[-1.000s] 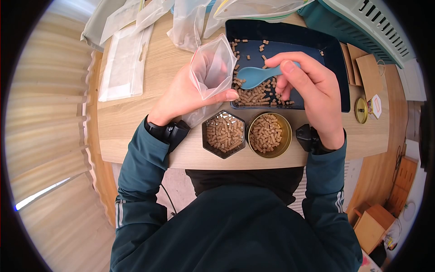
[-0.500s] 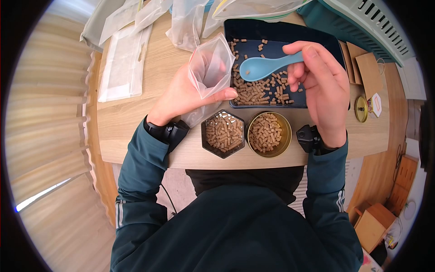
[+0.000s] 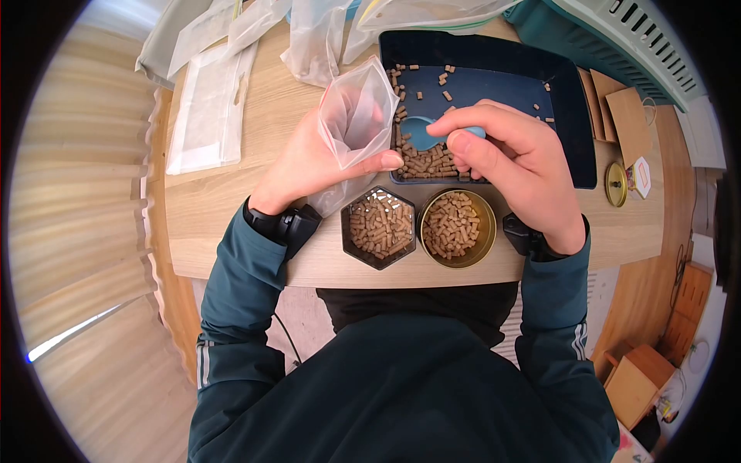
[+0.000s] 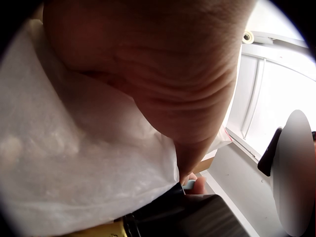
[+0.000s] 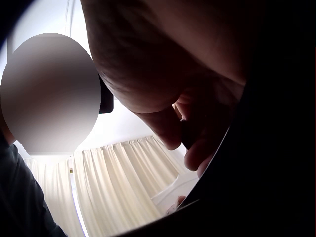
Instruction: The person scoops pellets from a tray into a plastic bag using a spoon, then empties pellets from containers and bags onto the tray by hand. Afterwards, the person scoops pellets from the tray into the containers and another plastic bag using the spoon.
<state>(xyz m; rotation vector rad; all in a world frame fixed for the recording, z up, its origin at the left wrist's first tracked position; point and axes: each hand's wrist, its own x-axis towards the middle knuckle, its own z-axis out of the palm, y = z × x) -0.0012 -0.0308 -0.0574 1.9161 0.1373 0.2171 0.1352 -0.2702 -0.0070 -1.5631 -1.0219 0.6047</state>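
My left hand [image 3: 305, 162] grips a translucent plastic bag [image 3: 359, 104], its mouth spread wide and the thumb along the near side. In the left wrist view the bag [image 4: 94, 153] hangs below the palm. My right hand [image 3: 521, 150] pinches a blue spoon [image 3: 417, 133] by the handle. The spoon's bowl is low over brown pellets [image 3: 427, 164] at the left end of a dark blue tray [image 3: 494, 85], close beside the bag. In the right wrist view the right hand [image 5: 173, 94] is dark, and the spoon is hidden.
A hexagonal container [image 3: 346, 235] and a round gold tin [image 3: 489, 239], both holding pellets, stand at the table's front. A gold lid [image 3: 615, 185] lies at right. Flat plastic bags [image 3: 208, 116] lie at left; a teal and grey crate [image 3: 641, 46] stands behind the tray.
The spoon rose and shifted right with a pellet in its bowl, then came back left and down to the pellets. The left hand and bag have barely moved.
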